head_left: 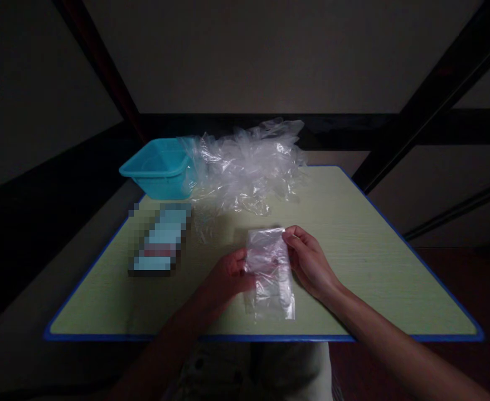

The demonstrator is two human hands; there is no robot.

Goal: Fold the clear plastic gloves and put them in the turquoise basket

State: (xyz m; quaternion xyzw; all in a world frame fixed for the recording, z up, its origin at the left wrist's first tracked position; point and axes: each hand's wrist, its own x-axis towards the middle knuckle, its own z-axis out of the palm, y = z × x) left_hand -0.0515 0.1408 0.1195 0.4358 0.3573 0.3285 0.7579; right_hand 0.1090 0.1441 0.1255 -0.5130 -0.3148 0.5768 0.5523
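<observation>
Head view shows the right hand [309, 259] pinching the upper right corner of a clear plastic packet [270, 273] above the table [374, 250], while the left hand [230, 275] holds its left side, fingers partly behind it; crumpled clear plastic [253, 164] lies beyond, beside a blue basin [159, 167]

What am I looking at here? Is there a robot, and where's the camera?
There's no robot, just a person using two bare hands. The camera sits on their head, looking forward and down, so we see nearly what they see.

On the table are a blue tub, a big crinkly pile of clear plastic and something hidden by blurry squares. I can't tell what that is.

The right hand pinches the flat plastic piece near its far corner. The left hand is at its other side.
</observation>
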